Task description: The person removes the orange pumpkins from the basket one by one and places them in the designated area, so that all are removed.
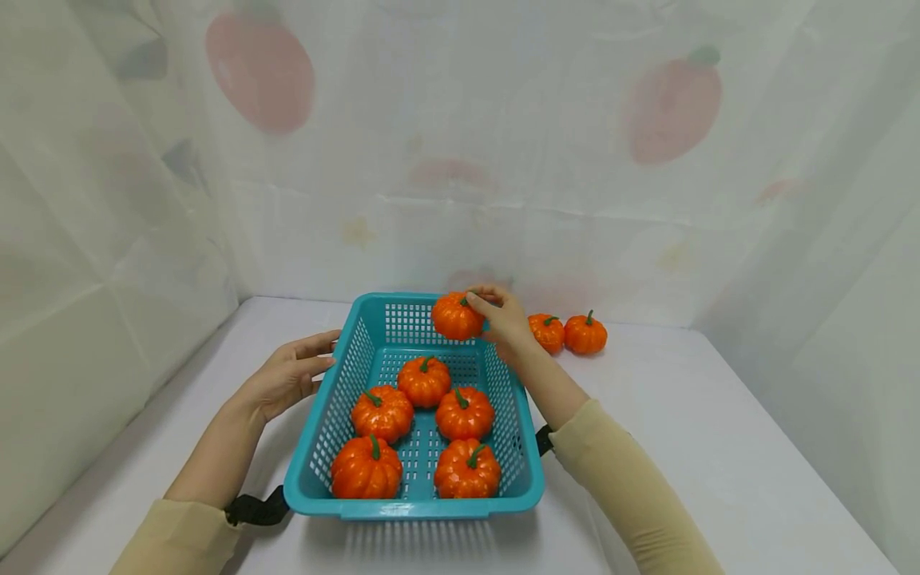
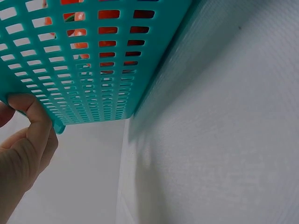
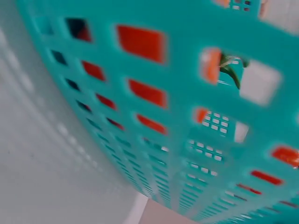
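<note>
A turquoise perforated plastic basket (image 1: 420,507) stands on the table with several small shiny orange pumpkins (image 1: 382,414) inside. My right hand (image 1: 503,319) grips another pumpkin (image 1: 458,316) by its right side and top, over the basket's far right corner. Its green stem is partly hidden by the thumb. At the basket's left side my left hand (image 1: 291,371) touches the outside of the rim near the far end, with loosely bent fingers. The left wrist view shows those fingers (image 2: 35,114) against the rim. The right hand is out of sight in the right wrist view; basket wall fills it.
Two more pumpkins (image 1: 585,333) sit on the white table (image 1: 690,447), right of the basket's far end. A pale curtain (image 1: 460,200) with faded fruit prints hangs behind. Dark wrist straps (image 1: 259,509) show below the sleeves.
</note>
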The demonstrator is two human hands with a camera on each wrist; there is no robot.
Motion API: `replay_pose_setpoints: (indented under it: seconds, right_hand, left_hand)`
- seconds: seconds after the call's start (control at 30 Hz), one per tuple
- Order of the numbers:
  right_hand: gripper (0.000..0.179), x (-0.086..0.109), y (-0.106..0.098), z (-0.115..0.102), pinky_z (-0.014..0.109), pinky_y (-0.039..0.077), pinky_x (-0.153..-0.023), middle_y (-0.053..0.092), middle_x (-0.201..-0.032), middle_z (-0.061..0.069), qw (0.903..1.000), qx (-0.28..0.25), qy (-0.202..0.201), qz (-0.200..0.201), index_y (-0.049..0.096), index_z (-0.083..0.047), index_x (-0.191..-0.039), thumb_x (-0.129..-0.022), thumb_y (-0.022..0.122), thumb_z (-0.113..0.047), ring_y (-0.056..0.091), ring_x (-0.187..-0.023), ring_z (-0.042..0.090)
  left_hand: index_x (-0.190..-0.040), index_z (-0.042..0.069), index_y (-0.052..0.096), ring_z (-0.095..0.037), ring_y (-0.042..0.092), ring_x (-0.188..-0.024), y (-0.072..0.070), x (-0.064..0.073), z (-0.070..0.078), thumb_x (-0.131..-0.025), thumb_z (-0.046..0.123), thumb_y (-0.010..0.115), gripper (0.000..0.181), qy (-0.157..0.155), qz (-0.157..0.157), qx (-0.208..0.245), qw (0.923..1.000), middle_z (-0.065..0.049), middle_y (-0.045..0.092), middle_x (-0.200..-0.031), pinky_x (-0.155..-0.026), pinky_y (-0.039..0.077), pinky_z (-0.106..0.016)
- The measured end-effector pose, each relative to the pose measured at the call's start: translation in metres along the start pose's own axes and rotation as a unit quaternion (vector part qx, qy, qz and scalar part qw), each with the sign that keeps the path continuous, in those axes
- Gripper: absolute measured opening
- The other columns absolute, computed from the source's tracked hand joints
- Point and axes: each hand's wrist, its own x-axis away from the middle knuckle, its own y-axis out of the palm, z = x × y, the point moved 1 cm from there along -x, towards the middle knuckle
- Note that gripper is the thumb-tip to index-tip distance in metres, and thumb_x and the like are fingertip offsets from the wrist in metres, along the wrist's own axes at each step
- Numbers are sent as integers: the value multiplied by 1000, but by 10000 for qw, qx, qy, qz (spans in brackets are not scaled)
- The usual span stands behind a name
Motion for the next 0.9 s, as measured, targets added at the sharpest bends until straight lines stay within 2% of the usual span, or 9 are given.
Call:
replay_pose_setpoints:
  seconds: [0.13,0.33,0.57,0.9]
  right_hand:
    - [23,-3,-5,-5,62,48,-102,42,-133,8,9987,-501,-51,-97,60,-10,-119,-99,58,-22,46,-131,35]
    - [15,-6,-21,-14,61,47,-105,48,-120,2,9972,-737,-78,-17,60,-15,-111,-98,60,-22,48,-127,30]
    - [9,-11,-52,-28,58,43,-110,57,-109,-4,9947,-913,-107,459,63,-21,-104,-96,65,-23,50,-116,22]
    - [19,-18,-96,-35,56,45,-109,55,-113,-6,9906,-834,-184,1072,63,-19,-113,-95,66,-24,49,-115,22]
  left_hand:
    - [-155,-4,19,-6,66,-96,0,0,0,-102,11,50,63,-21,29,-46,10000,2,55,-123,-85,60,-26]
    - [-156,-2,19,-7,65,-98,0,-1,0,-102,12,51,64,-48,77,-132,9999,1,54,-124,-86,59,-26]
    - [-156,1,20,-7,65,-99,1,-3,-1,-102,15,52,65,-104,126,-262,9995,-3,50,-129,-88,59,-27]
    - [-155,-1,21,-6,65,-96,0,-4,0,-101,13,52,64,-110,147,-250,9995,-2,52,-123,-86,59,-26]
